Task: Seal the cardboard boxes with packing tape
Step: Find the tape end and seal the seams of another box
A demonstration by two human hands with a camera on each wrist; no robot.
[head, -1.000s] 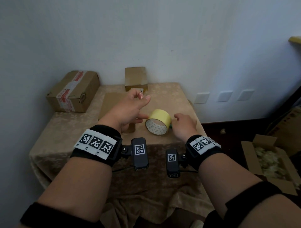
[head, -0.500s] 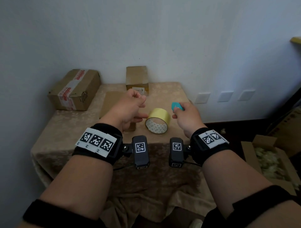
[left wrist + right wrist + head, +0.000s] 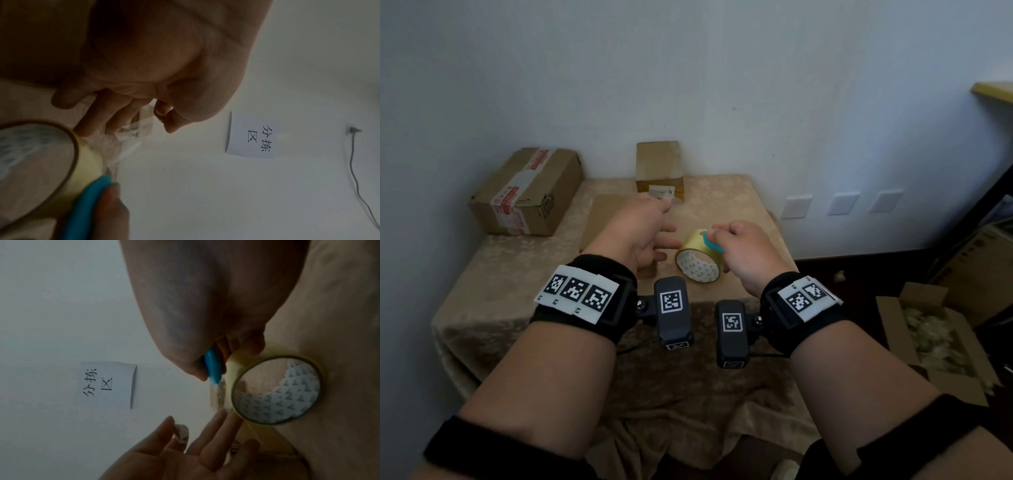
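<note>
A yellow packing tape roll [image 3: 697, 263] stands on its edge on the cloth-covered table [image 3: 500, 291]. My left hand [image 3: 643, 229] is just left of it, with thumb and forefinger pinching the end of a clear tape strip [image 3: 131, 136] pulled off the roll [image 3: 41, 162]; its other fingers reach toward the roll. My right hand [image 3: 743, 250] grips a small blue cutter [image 3: 710, 241] and holds its tip against the strip at the top of the roll [image 3: 275, 391]. A flat cardboard box [image 3: 602, 216] lies partly hidden under my left hand.
A larger taped cardboard box [image 3: 527, 192] sits at the table's back left corner. A small upright box [image 3: 659, 164] stands against the wall. On the floor to the right is an open box of filler [image 3: 928, 335]. A paper label [image 3: 252, 134] hangs on the wall.
My right hand has lifted the blue cutter off the table and brought it down onto the roll. My left hand has closed its thumb and forefinger on the tape end.
</note>
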